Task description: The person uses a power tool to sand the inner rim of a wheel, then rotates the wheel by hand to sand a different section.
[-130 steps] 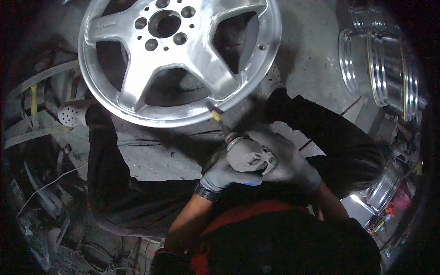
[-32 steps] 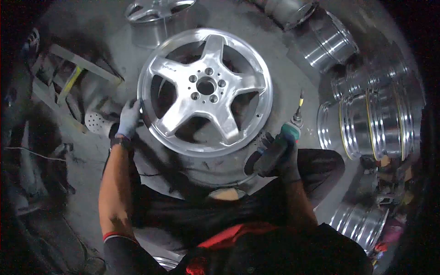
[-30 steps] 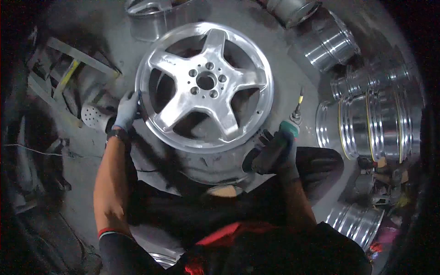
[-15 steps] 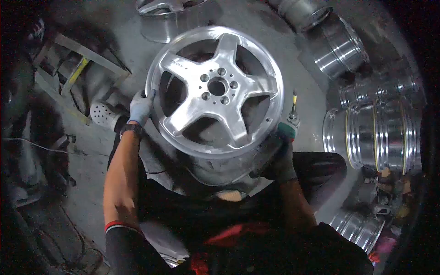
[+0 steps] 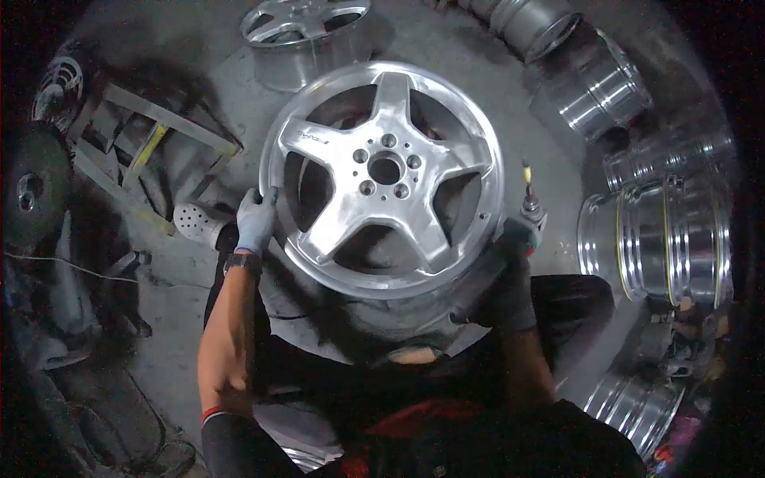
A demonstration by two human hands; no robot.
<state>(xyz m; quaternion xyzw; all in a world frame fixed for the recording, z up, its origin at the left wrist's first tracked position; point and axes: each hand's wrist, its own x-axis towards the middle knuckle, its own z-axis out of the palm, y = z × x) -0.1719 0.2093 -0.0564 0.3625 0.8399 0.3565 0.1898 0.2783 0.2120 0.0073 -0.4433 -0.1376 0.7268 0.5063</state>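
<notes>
The big silver wheel (image 5: 347, 211) is right in front of you, between your two hands. Your left hand (image 5: 256, 221) touches its left edge, but I cannot tell how tight that grip is. Your right hand (image 5: 510, 283), by the wheel's right side, has its grip wrapped around a power tool (image 5: 531, 207) that points away from you.

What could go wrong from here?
The tool in the right grip sits close to the wheel; a swing might scratch the shiny metal. The left grip is at the opposite edge, so gloved fingers could perhaps be pinched if the wheel tips. A shoe lies near that side too, and might be hit if the wheel slides.
</notes>
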